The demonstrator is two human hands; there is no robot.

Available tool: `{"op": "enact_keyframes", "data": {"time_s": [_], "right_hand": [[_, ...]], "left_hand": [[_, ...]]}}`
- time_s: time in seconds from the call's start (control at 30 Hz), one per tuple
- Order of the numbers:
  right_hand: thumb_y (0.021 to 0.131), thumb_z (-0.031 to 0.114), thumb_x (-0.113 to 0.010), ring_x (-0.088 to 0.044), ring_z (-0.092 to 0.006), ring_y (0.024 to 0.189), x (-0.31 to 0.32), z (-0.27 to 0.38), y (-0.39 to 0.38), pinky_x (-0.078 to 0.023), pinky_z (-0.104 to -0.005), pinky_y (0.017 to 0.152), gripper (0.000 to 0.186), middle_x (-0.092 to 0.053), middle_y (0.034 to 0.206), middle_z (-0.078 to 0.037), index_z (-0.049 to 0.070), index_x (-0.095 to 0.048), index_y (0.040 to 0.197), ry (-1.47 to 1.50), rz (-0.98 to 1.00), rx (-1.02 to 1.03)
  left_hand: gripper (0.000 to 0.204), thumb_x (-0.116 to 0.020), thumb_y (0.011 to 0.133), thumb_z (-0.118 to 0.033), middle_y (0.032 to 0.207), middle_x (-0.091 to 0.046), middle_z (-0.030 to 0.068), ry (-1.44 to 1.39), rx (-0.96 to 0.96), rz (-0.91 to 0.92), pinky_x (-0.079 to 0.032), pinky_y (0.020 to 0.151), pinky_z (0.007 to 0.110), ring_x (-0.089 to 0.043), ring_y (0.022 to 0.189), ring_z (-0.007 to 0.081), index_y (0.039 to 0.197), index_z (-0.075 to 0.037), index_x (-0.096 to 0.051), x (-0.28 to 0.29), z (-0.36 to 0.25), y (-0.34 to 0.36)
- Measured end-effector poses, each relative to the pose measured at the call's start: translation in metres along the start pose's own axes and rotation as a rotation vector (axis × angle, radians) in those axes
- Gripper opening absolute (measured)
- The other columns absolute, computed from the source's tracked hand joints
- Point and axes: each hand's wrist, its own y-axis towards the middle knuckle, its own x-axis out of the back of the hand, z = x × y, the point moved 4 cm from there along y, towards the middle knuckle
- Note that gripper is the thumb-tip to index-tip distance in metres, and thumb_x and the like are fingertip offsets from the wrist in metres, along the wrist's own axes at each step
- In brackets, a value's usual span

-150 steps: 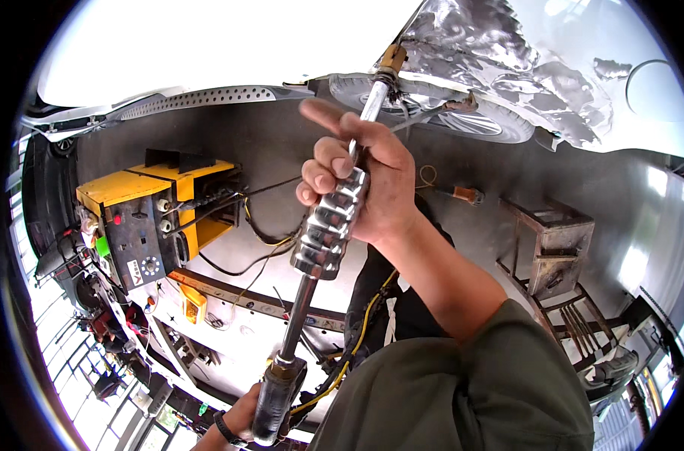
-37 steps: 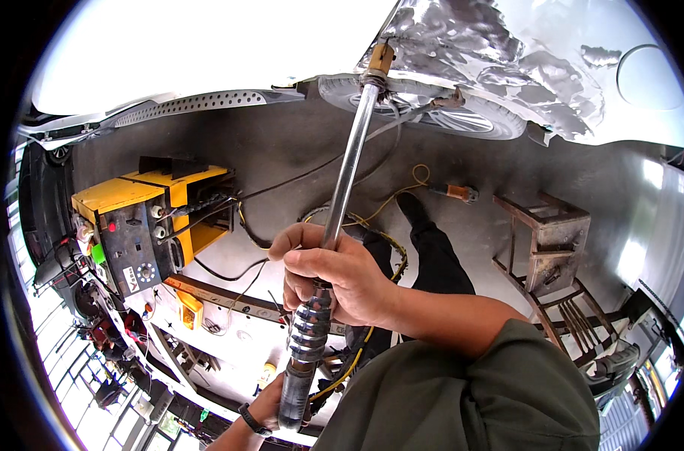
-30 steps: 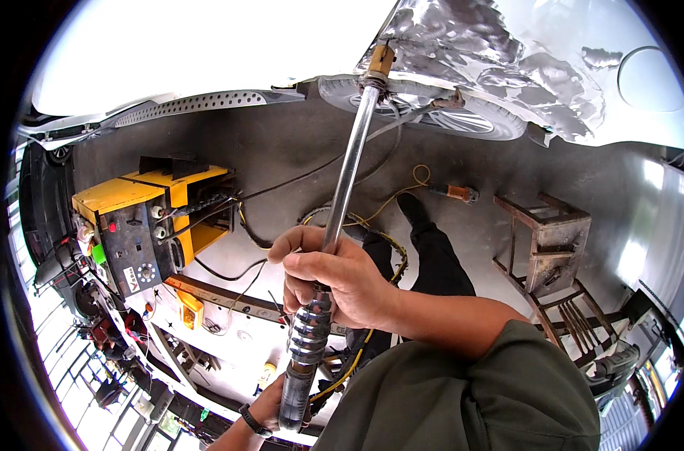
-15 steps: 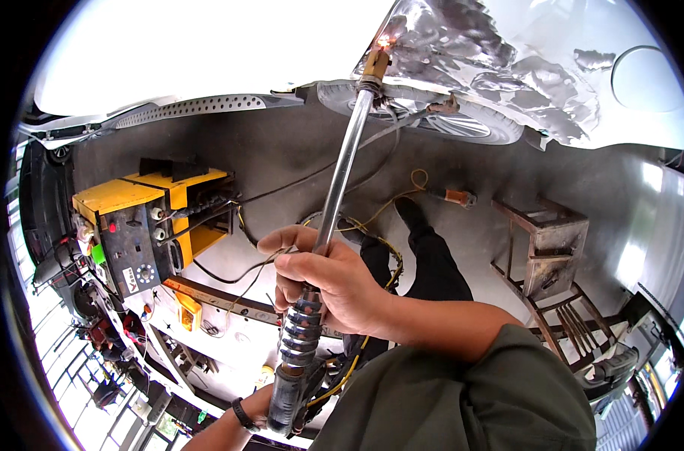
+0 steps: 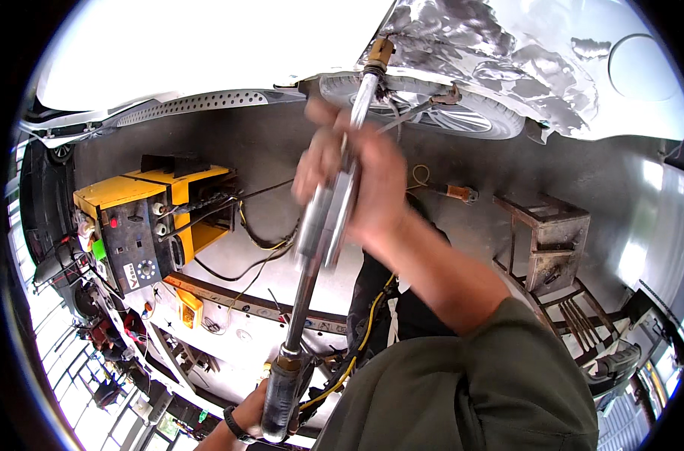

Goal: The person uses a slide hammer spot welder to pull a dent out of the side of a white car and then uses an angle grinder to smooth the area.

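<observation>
A long slide hammer (image 5: 304, 301) runs from my body up to the white car's rear side panel (image 5: 533, 71), which has patches of bare ground metal. Its brass-coloured tip piece (image 5: 381, 52) meets the panel edge above the wheel. My right hand (image 5: 364, 177), smeared by motion, is wrapped around the shiny sliding weight (image 5: 315, 229) high on the rod. At the bottom, my left hand (image 5: 255, 410), wearing a dark wristband, grips the black handle (image 5: 280, 402); its fingers are partly hidden behind it.
To the left stands a yellow-and-black welding machine (image 5: 135, 233) with cables. A rusty metal stool (image 5: 552, 248) is at the right. An orange angle grinder (image 5: 458, 193) lies on the floor near the wheel (image 5: 470, 113). A yellow hose (image 5: 372, 323) passes my legs.
My right hand has pushed up the rod toward the car, and the weight has slid up with it. The bright glow at the tip has gone. My left hand stays on the handle.
</observation>
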Motion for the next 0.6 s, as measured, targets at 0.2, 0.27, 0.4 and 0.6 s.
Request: {"op": "enact_keyframes", "data": {"time_s": [0.2, 0.27, 0.4, 0.6], "right_hand": [[0.091, 0.029, -0.06, -0.061, -0.0153, 0.068, -0.038, -0.051, -0.065, -0.051, -0.0325, 0.069, 0.035, -0.057, 0.068, -0.002, 0.004, -0.055, 0.115, 0.025, -0.016, -0.316], [0.089, 0.027, -0.06, -0.06, -0.0154, 0.066, -0.041, -0.046, -0.059, -0.051, -0.0336, 0.067, 0.042, -0.058, 0.07, -0.003, 0.001, -0.053, 0.122, -0.017, -0.044, -0.385], [0.097, 0.028, -0.052, -0.063, -0.0187, 0.062, -0.012, 0.008, 0.005, -0.054, -0.0377, 0.069, 0.041, -0.055, 0.062, -0.004, -0.001, -0.056, 0.125, -0.068, -0.053, -0.202], [0.097, 0.024, -0.053, -0.058, -0.0161, 0.059, -0.029, -0.052, -0.049, -0.052, -0.0362, 0.069, 0.027, -0.054, 0.062, -0.003, 0.002, -0.061, 0.109, -0.048, -0.126, -0.2]], "left_hand": [[0.037, -0.045, 0.102, -0.037, 0.078, -0.067, 0.0161, 0.022, 0.012, 0.067, -0.06, 0.055, 0.04, -0.071, 0.065, 0.0291, 0.114, -0.003, -0.056, 0.003, -0.008, -0.009], [0.037, -0.044, 0.102, -0.038, 0.078, -0.068, 0.0158, 0.156, -0.053, 0.045, -0.06, 0.056, 0.04, -0.071, 0.065, 0.028, 0.114, -0.005, -0.056, 0.012, -0.01, -0.007], [0.037, -0.044, 0.102, -0.037, 0.079, -0.068, 0.0164, -0.013, -0.034, -0.036, -0.06, 0.056, 0.04, -0.071, 0.064, 0.0279, 0.113, -0.004, -0.056, 0.013, -0.011, -0.009], [0.041, -0.041, 0.103, -0.042, 0.077, -0.068, 0.0163, 0.141, 0.004, 0.0, -0.059, 0.056, 0.04, -0.07, 0.062, 0.0288, 0.11, -0.004, -0.056, 0.018, -0.018, -0.01]]}}
